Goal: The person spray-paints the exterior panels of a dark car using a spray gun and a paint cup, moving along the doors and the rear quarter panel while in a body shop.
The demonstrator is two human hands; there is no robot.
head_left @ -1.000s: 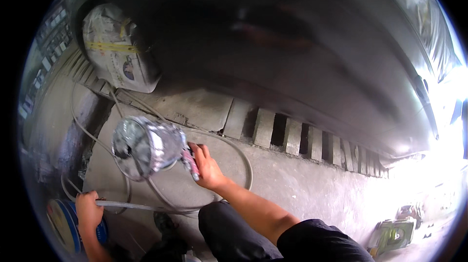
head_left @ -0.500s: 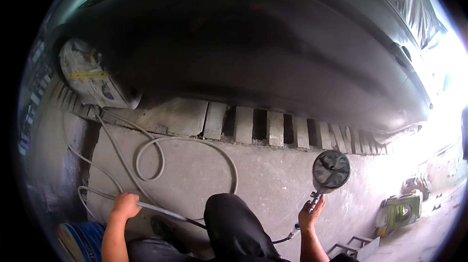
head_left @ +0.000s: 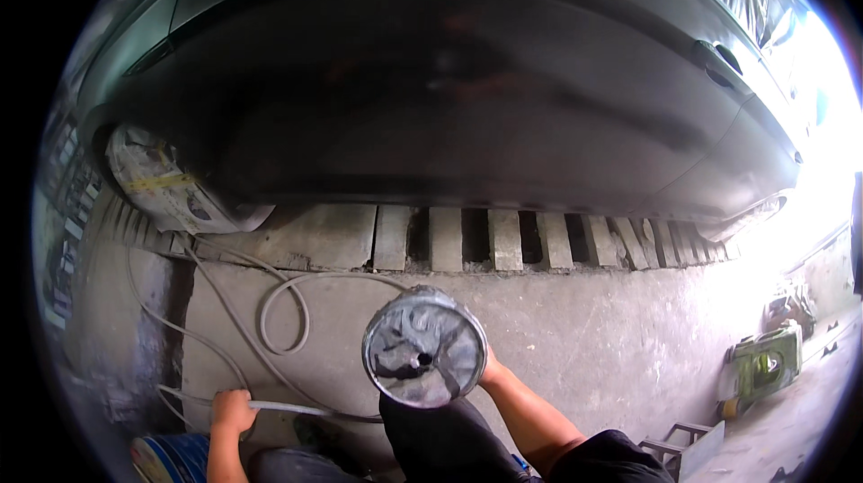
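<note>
At the lower left, my left hand (head_left: pixel 232 412) is closed around a grey air hose (head_left: pixel 297 408). My right hand (head_left: pixel 491 368) grips a spray gun, mostly hidden behind its round, paint-smeared cup (head_left: pixel 424 348). That cup sits in front of my knee, its lid facing up with a small dark hole near the middle. Beyond it, the dark, dull-coated side of a car (head_left: pixel 449 123) spans the view, some way from the cup. One car wheel is wrapped in masking paper (head_left: pixel 162 182) with yellow tape.
Slatted concrete floor grating (head_left: pixel 445 238) runs below the car. Loops of hose (head_left: pixel 286 303) lie on the concrete at left. A blue drum (head_left: pixel 171 458) stands beside my left arm. At right are a green container (head_left: pixel 764 362) and a metal frame (head_left: pixel 688 447).
My right hand has swung left with the spray gun, bringing the cup from the right to the middle, nearer me. My left hand stays on the hose, slightly lower in view.
</note>
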